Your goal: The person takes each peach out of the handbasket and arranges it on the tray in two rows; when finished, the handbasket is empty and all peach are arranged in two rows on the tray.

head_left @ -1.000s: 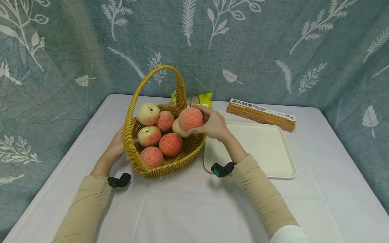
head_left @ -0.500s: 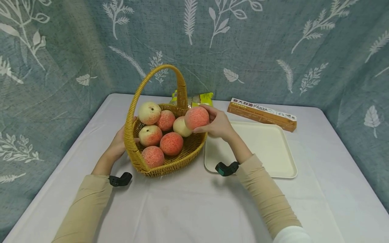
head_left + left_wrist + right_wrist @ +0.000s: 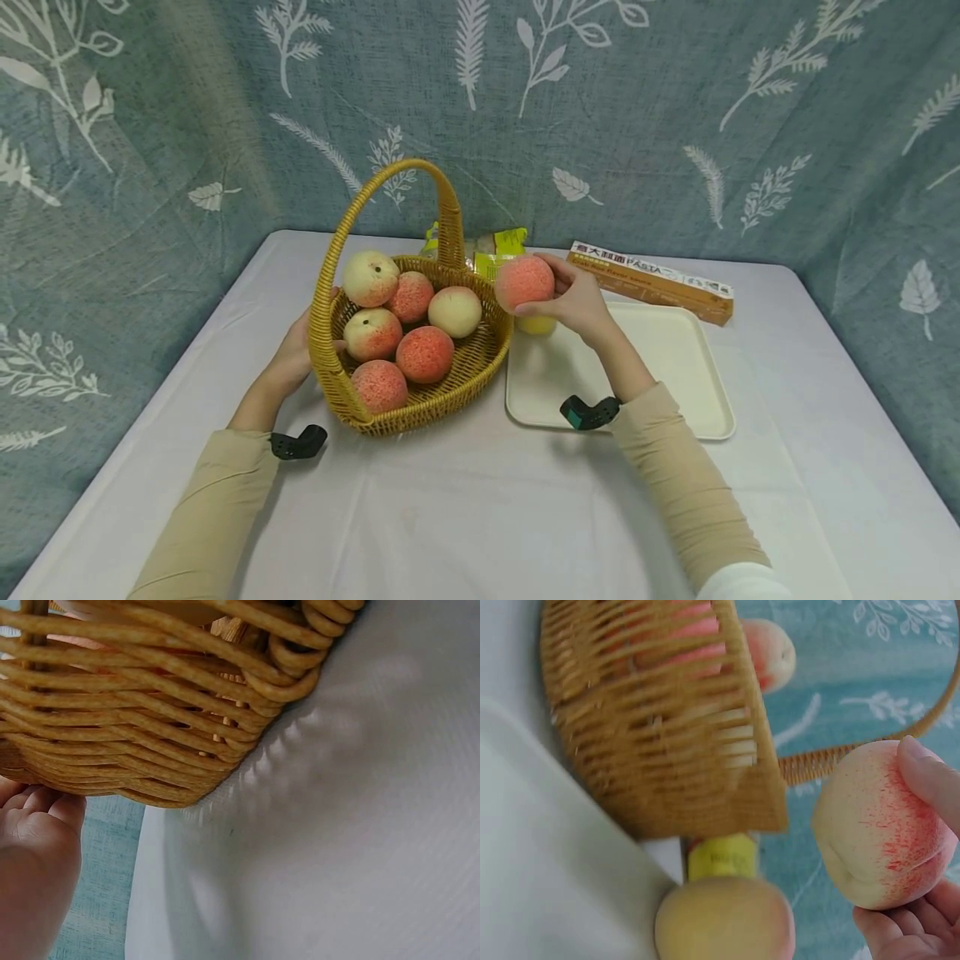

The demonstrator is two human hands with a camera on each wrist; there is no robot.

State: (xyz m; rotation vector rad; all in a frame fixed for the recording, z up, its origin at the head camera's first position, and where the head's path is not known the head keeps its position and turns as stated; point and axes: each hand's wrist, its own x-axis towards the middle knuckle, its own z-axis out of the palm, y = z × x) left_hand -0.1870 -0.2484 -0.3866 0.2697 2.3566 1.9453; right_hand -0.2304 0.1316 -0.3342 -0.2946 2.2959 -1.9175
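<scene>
A wicker basket (image 3: 420, 412) with a tall arched handle holds several peaches, some red and some pale. My left hand (image 3: 290, 354) grips its left side, thumb over the rim. In the left wrist view, the hand (image 3: 37, 847) shows beside the woven wall (image 3: 135, 727). Raised just right of the basket, a red-and-cream peach (image 3: 525, 282) is held between the thumb and fingers of my right hand (image 3: 581, 302). Below it, partly hidden, a yellowish peach (image 3: 536, 326) sits at the back left corner of the cream tray (image 3: 637, 375).
Behind the tray lies a brown pasta box (image 3: 648, 283), slanting along the table's back. A yellow packet (image 3: 510, 242) is partly hidden behind the basket. The patterned blue-green curtain (image 3: 615, 125) hangs close behind the white-covered table (image 3: 420, 517).
My right hand has carried the peach rightward, from over the basket to above the tray's corner. The pale peach in the basket and the one on the tray now show more. The left hand stays put.
</scene>
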